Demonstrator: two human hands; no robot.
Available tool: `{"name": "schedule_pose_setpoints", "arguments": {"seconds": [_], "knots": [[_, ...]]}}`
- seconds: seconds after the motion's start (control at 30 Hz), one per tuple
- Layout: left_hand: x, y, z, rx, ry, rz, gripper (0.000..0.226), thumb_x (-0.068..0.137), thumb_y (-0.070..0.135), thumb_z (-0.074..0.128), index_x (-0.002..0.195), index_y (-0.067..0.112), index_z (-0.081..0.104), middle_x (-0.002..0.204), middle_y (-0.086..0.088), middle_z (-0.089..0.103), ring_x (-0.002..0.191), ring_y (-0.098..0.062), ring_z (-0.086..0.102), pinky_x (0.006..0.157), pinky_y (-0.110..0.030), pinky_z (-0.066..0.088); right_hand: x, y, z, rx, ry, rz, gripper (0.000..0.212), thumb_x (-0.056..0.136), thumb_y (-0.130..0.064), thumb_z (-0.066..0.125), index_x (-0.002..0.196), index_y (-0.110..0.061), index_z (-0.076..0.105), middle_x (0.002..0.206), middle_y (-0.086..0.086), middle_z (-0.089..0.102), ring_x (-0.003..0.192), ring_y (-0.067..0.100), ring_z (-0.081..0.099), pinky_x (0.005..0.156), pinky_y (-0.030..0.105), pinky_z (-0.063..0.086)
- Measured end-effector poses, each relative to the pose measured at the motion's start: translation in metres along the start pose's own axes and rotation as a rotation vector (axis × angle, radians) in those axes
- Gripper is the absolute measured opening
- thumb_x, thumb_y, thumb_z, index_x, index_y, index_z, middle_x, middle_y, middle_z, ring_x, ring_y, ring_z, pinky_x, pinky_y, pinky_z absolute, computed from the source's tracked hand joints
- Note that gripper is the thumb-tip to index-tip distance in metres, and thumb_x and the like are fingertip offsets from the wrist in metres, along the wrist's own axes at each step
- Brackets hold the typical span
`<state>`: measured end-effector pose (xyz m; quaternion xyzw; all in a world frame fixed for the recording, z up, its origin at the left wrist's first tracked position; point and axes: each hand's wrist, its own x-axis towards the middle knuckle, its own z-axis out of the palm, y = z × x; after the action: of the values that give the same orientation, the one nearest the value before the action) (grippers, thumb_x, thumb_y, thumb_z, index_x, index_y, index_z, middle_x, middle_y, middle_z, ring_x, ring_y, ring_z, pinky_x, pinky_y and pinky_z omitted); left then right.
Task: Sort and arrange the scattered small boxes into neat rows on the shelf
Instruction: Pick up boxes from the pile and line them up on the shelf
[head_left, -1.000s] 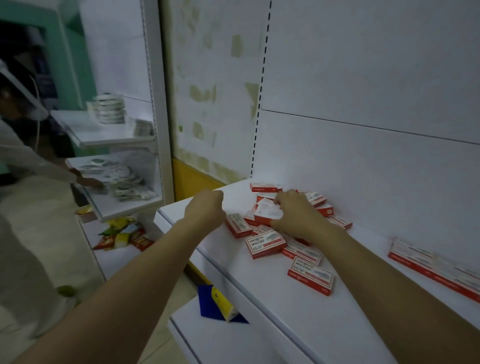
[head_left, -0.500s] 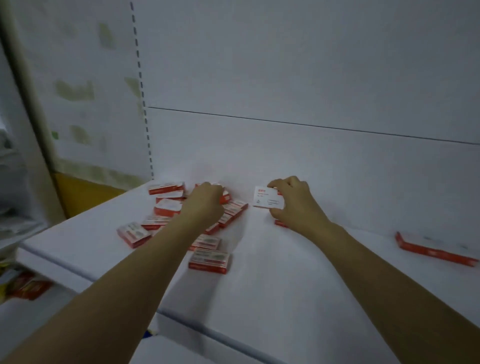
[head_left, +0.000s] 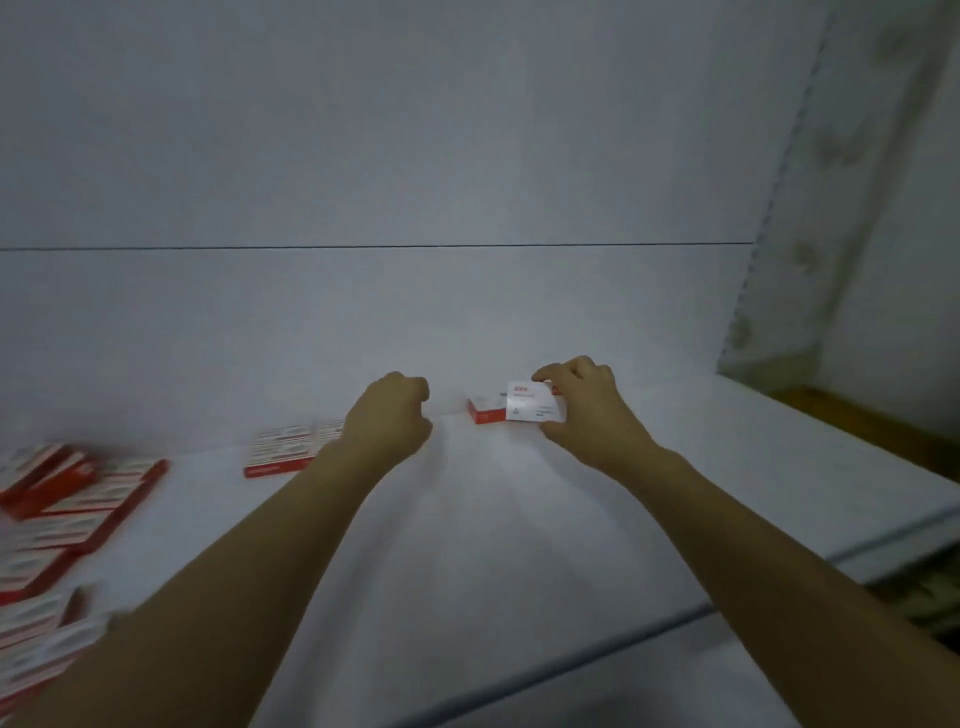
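Right of centre, the right hand pinches a white-faced small box at the back of the shelf, in front of a red box. The left hand is curled, with nothing seen inside; its wrist hides part of a box pair. Blurred scattered boxes lie at the lower left.

Dim room, white shelf unit.
Seamed back panel beyond right hand; stained wall to its right.
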<state>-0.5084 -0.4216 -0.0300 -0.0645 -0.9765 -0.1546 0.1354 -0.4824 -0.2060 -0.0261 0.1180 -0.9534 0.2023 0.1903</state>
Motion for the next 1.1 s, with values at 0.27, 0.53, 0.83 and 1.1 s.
{"name": "schedule_pose_setpoints", "arguments": {"seconds": [0.27, 0.53, 0.83, 1.1], "knots": [[0.021, 0.09, 0.035, -0.058, -0.048, 0.166, 0.033, 0.088, 0.012, 0.056, 0.122, 0.012, 0.056, 0.119, -0.01, 0.055, 0.109, -0.025, 0.053, 0.086, -0.028, 0.042, -0.032, 0.081, -0.046, -0.069, 0.051, 0.156, 0.052, 0.084, -0.013, 0.064, 0.131, -0.022, 0.045, 0.125, 0.004, 0.041, 0.117, 0.02, 0.032, 0.086, 0.018, 0.028], [0.038, 0.147, 0.06, -0.31, -0.06, 0.196, 0.063, 0.08, 0.02, 0.072, 0.136, 0.018, 0.044, 0.125, -0.006, 0.053, 0.107, -0.018, 0.054, 0.088, -0.025, 0.042, -0.002, 0.134, -0.05, 0.023, 0.021, 0.01, 0.053, 0.081, -0.018, 0.069, 0.129, -0.02, 0.046, 0.123, 0.003, 0.042, 0.117, 0.018, 0.035, 0.092, 0.02, 0.033], [0.034, 0.158, 0.069, -0.459, 0.259, 0.1, 0.052, 0.078, 0.011, 0.074, 0.126, 0.014, 0.054, 0.119, -0.005, 0.057, 0.093, -0.008, 0.054, 0.073, -0.009, 0.047, 0.044, 0.135, -0.028, 0.253, 0.036, -0.296, 0.048, 0.079, -0.017, 0.072, 0.122, -0.016, 0.05, 0.121, 0.001, 0.047, 0.108, 0.01, 0.039, 0.087, 0.02, 0.045], [0.022, 0.117, 0.058, -0.688, 0.359, -0.094, 0.052, 0.075, 0.002, 0.074, 0.122, 0.019, 0.059, 0.124, 0.003, 0.056, 0.091, -0.011, 0.061, 0.071, -0.012, 0.053, 0.065, 0.109, 0.006, 0.551, -0.089, -0.35, 0.056, 0.083, 0.009, 0.059, 0.132, -0.015, 0.05, 0.125, -0.004, 0.039, 0.117, 0.01, 0.044, 0.081, -0.003, 0.04]]}}
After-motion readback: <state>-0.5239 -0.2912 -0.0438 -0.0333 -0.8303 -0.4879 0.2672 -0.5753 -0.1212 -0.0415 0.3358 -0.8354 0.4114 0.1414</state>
